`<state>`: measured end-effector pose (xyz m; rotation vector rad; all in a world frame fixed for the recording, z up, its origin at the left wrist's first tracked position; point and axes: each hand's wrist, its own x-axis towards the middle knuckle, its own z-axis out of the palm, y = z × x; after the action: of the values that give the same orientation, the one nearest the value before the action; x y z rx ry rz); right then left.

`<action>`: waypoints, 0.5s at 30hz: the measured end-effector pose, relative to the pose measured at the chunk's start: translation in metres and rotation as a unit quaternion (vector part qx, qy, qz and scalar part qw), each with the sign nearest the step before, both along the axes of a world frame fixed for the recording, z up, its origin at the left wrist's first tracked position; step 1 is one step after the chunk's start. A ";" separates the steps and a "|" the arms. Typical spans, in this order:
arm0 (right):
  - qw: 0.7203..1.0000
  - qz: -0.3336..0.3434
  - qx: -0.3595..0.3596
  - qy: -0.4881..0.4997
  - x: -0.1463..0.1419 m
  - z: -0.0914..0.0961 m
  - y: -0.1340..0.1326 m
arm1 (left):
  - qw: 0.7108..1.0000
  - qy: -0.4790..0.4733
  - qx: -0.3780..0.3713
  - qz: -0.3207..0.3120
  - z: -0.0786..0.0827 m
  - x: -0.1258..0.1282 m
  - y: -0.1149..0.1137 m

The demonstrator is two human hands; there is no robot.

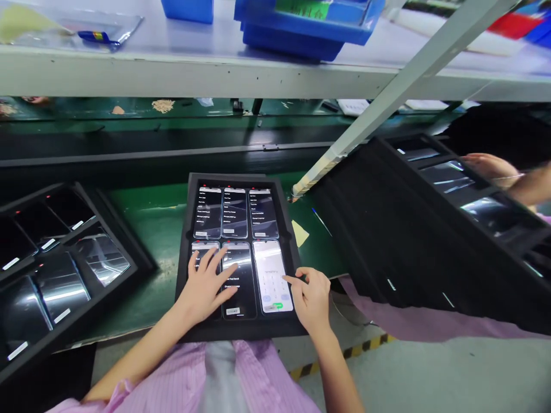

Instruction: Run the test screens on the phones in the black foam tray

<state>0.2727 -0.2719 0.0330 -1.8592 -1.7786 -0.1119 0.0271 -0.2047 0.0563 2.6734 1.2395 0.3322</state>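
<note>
A black tray lies in front of me on the green bench and holds several phones with lit screens in two rows. My left hand rests flat with fingers spread over the near-left and near-middle phones. My right hand has its index finger stretched out, touching the white dial-pad screen of the near-right phone; the other fingers are curled in with nothing in them. The three far phones show dark menu screens.
A black tray with dark-screened phones sits at the left. A tall stack of black trays with phones on top stands at the right, with another person's hand on it. A slanted white post and a shelf with blue bins rise behind.
</note>
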 end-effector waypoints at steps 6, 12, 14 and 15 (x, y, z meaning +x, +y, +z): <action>0.999 0.036 -0.016 0.010 -0.009 0.004 -0.023 | 0.997 -0.011 0.014 0.077 -0.005 -0.009 0.007; 0.995 0.069 -0.071 0.005 -0.020 0.007 -0.031 | 0.990 -0.020 0.038 0.132 -0.008 -0.019 0.014; 0.995 0.063 -0.074 0.003 -0.021 0.007 -0.031 | 0.987 -0.020 0.042 0.154 -0.009 -0.023 0.015; 0.995 0.061 -0.073 0.002 -0.021 0.006 -0.031 | 0.985 -0.021 0.045 0.165 -0.010 -0.025 0.016</action>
<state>0.2516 -0.3028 0.0391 -1.8421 -1.9375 0.0696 0.0024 -0.1889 0.0467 2.5088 1.6938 0.4973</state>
